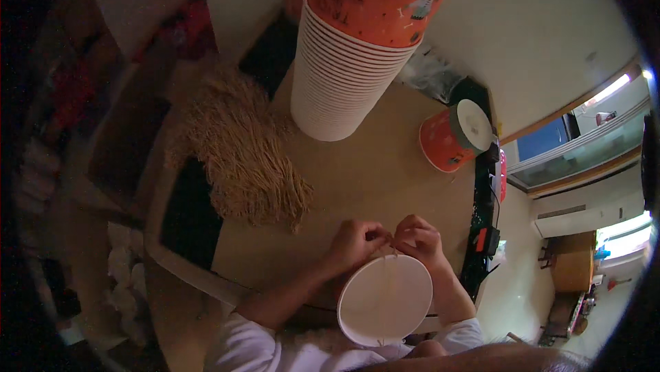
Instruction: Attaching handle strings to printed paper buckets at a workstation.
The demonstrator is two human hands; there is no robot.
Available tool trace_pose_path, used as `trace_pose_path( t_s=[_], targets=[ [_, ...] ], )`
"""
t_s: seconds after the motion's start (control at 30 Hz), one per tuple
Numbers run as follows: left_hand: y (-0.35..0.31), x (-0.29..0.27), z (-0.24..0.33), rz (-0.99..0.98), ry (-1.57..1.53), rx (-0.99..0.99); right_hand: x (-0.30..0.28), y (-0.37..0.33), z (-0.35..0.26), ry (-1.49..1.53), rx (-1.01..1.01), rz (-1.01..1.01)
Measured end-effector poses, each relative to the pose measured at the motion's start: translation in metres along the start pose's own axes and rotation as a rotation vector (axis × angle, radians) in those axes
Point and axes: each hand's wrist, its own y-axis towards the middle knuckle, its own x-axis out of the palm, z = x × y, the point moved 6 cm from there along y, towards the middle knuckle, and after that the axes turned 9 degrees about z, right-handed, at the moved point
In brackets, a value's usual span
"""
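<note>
Pinching a thin string (394, 247) at the bucket (385, 300) rim, our left hand (355, 243) and right hand (418, 238) judge it light, crushable paper, best gripped there.

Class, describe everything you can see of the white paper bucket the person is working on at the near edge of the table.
The white paper bucket is round and looks like thin card, plain white inside, with a rolled rim. It sits at the near edge of the table, close to the person's body, its open mouth tilted up toward the camera. It looks empty. The left hand and right hand meet at its far rim, fingertips pinching something thin there, possibly a string; that is too small to tell. A small mark shows at the near rim.
</note>
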Motion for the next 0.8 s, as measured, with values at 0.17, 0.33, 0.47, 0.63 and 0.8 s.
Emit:
trace_pose_path(
  t_s=[0.17,0.33,0.47,0.63,0.8],
  targets=[
    [0.004,-0.014,-0.008,0.118,0.020,0.016,0.003,0.003,-0.018,0.047,-0.041,-0.121],
    [0.005,-0.016,-0.029,0.150,0.004,0.011,0.005,0.005,-0.026,0.107,-0.017,-0.209],
    [0.004,-0.019,-0.015,0.126,0.030,0.040,0.008,0.004,-0.024,0.151,0.006,-0.220],
    [0.000,-0.021,-0.004,0.171,0.079,0.073,0.010,0.001,-0.027,0.111,0.037,-0.143],
    [0.001,-0.017,0.005,0.195,0.091,0.118,0.005,-0.005,-0.040,-0.064,-0.047,-0.194]
  ],
)
